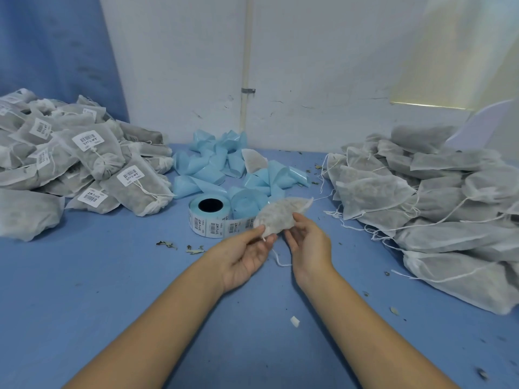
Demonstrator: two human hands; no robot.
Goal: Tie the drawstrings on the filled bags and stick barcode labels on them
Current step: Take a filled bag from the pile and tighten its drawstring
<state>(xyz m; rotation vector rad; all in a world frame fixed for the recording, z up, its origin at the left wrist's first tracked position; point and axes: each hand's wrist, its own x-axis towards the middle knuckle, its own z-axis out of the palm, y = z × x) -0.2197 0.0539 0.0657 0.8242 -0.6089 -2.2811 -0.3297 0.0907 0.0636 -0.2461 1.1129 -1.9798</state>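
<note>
Above a blue table (112, 276), a filled bag (280, 217) is being pinched by left hand (244, 259) and right hand (309, 245), apparently at its neck; its drawstring (276, 258), dangling between them, should be pulled snug before knotting.

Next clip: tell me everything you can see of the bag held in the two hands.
The held bag is a small pouch of thin, whitish, see-through fabric, filled with pale loose matter. It is off the blue table, slanted, pointed end up-right. No label shows on it. A white drawstring dangles from its lower end. The left hand pinches that end; the right hand holds its right edge.
</note>
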